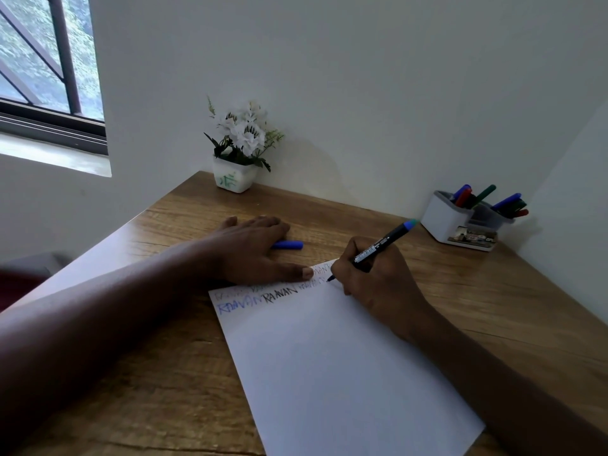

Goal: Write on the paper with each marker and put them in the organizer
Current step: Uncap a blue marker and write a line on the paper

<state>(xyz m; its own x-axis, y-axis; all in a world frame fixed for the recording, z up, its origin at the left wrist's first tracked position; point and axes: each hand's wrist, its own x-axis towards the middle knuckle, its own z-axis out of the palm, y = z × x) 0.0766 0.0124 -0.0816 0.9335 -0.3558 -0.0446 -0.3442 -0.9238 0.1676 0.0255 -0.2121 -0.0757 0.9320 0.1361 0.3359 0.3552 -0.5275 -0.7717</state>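
A white sheet of paper [332,363] lies on the wooden desk [493,301], with several words written along its top edge. My right hand [375,281] grips a black marker with a blue end [383,246]; its blue tip touches the paper near the top right corner. My left hand [253,248] lies flat, fingers straight, pressing the paper's top edge. A blue marker cap [289,245] lies on the desk just beyond my left hand. The white and grey organizer [457,222] at the back right holds several blue, red and green markers.
A small white pot of white artificial flowers [238,153] stands at the back of the desk against the wall. A window [46,60] is at the upper left. The wall corner runs close behind the organizer.
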